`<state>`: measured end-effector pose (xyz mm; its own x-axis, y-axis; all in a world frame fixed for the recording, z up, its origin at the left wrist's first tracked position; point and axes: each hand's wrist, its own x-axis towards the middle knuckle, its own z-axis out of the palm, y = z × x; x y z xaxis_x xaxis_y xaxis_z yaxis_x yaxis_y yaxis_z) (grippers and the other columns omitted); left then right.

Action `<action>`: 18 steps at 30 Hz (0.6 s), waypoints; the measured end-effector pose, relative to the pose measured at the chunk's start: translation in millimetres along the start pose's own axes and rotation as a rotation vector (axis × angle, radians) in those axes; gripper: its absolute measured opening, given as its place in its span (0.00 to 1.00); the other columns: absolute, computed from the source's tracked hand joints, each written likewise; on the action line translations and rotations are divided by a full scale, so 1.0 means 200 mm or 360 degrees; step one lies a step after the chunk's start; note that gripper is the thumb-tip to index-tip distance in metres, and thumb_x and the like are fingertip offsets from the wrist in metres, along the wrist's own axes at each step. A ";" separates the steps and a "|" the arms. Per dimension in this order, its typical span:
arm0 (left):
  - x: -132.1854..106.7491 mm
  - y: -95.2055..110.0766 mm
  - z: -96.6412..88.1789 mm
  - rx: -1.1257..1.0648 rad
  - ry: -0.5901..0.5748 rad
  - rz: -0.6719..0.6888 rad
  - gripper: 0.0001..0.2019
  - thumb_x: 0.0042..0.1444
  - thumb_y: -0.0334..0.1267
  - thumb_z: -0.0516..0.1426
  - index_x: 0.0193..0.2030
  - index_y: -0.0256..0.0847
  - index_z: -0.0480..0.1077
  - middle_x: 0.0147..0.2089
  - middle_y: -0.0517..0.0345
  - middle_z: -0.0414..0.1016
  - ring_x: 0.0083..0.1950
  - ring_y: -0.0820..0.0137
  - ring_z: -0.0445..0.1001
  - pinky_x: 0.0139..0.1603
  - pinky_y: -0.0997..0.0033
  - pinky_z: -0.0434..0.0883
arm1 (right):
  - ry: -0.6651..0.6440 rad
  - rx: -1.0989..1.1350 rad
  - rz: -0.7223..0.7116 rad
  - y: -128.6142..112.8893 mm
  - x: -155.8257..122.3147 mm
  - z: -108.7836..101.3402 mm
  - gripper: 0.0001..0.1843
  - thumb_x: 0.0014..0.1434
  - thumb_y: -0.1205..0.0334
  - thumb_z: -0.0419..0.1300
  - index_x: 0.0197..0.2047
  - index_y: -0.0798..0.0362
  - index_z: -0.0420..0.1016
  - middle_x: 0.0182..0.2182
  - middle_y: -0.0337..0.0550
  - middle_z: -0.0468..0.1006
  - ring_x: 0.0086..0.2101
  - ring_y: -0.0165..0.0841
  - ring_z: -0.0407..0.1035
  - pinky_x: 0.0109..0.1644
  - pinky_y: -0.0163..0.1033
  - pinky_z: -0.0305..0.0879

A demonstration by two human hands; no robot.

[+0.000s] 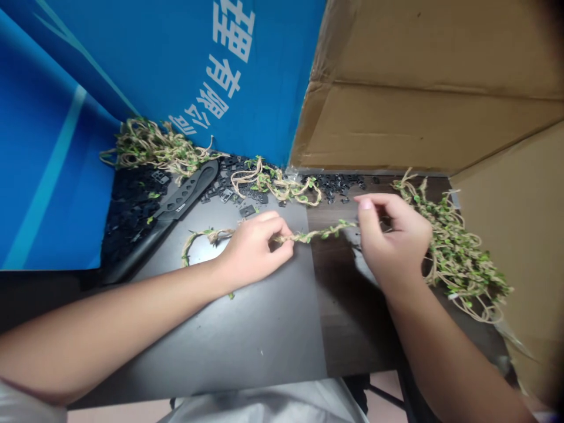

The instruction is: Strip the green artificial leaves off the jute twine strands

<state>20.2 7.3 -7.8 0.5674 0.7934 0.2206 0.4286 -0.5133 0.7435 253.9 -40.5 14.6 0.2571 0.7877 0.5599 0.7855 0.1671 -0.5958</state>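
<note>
A length of jute twine with small green leaves (319,233) runs taut between my two hands above the dark table (264,329). My left hand (253,247) pinches it near the table's middle, and the twine's free end curls off to the left (194,241). My right hand (394,238) pinches the other end with thumb and forefinger. From there the twine leads into a tangled heap of the same leafy twine (458,258) at the right.
A black knife (176,202) lies at the back left beside a pile of small black plastic pieces (127,211). More leafy twine lies at the back left (154,147) and back centre (273,182). A blue printed panel (176,70) and cardboard walls (418,88) enclose the table.
</note>
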 end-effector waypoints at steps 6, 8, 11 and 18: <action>0.00 0.00 0.00 0.0042 0.0002 0.0077 0.04 0.58 0.29 0.59 0.32 0.38 0.72 0.34 0.61 0.72 0.34 0.73 0.69 0.37 0.72 0.63 | -0.0343 -0.0008 -0.0656 -0.03 -0.05 0.04 0.11 0.66 0.64 0.62 0.51 0.50 0.77 0.43 0.48 0.82 0.45 0.40 0.76 0.54 0.47 0.68; 0.00 0.00 0.00 0.0050 -0.0002 0.0097 0.04 0.58 0.29 0.59 0.32 0.38 0.71 0.33 0.61 0.71 0.35 0.73 0.68 0.36 0.73 0.63 | -0.0563 0.0075 -0.0704 -0.05 -0.07 0.06 0.13 0.67 0.63 0.62 0.54 0.50 0.75 0.46 0.48 0.81 0.46 0.40 0.74 0.52 0.46 0.69; 0.00 0.00 0.00 0.0072 -0.0005 0.0103 0.03 0.58 0.29 0.59 0.33 0.38 0.71 0.34 0.61 0.71 0.35 0.73 0.68 0.36 0.73 0.62 | -0.0954 0.0062 -0.0718 -0.04 -0.09 0.09 0.12 0.71 0.62 0.57 0.56 0.51 0.73 0.48 0.49 0.80 0.46 0.40 0.73 0.51 0.45 0.69; 0.00 0.01 -0.01 0.0059 -0.0070 0.0133 0.04 0.58 0.29 0.58 0.32 0.39 0.71 0.34 0.61 0.71 0.33 0.74 0.68 0.35 0.73 0.62 | -0.1077 0.0160 -0.0641 -0.03 -0.10 0.11 0.12 0.70 0.70 0.51 0.48 0.52 0.75 0.40 0.46 0.80 0.40 0.36 0.72 0.46 0.41 0.66</action>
<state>19.4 6.2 -6.2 0.6322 0.7326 0.2524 0.4038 -0.5895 0.6996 232.4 -43.4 -5.5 -0.4596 0.8391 0.2910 0.6822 0.5434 -0.4892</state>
